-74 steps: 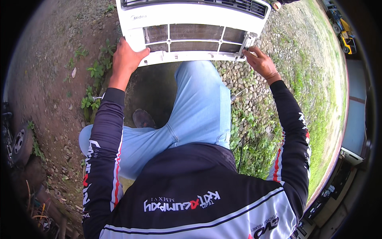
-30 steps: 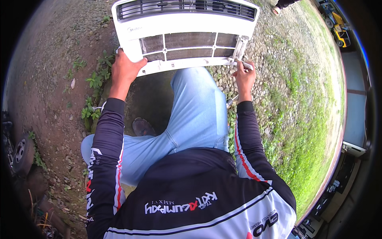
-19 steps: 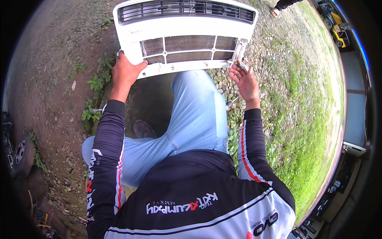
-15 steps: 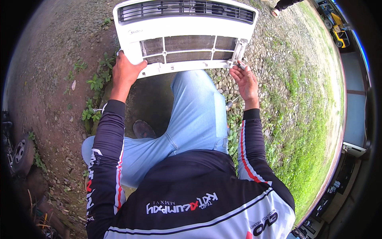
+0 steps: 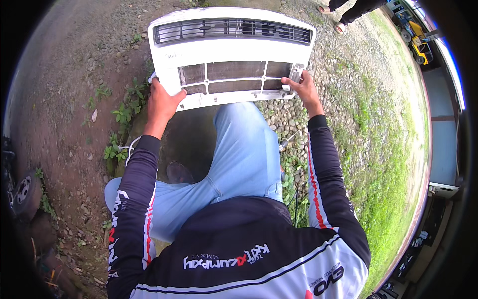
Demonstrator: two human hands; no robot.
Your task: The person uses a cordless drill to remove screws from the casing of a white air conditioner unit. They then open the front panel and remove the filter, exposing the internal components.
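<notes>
A white air-conditioner front cover [image 5: 234, 50], with a louvred grille along its top and mesh filter panels below, is held over the ground in front of my knees. My left hand [image 5: 162, 102] grips its lower left corner. At the lower right corner, my right hand [image 5: 301, 87] is closed on the edge beside a small white clip. My right leg in light blue jeans [image 5: 244, 149] stretches under the cover.
Gravel and stones [image 5: 294, 119] lie under the cover, bare dirt with small weeds [image 5: 117, 117] to the left, grass [image 5: 393, 149] to the right. Another person's feet [image 5: 341, 22] stand at the top right. A wheel [image 5: 22, 187] sits at the far left.
My right hand had dropped off the cover and hung below its right corner; it is back up, gripping that corner. The cover and my left hand have barely moved.
</notes>
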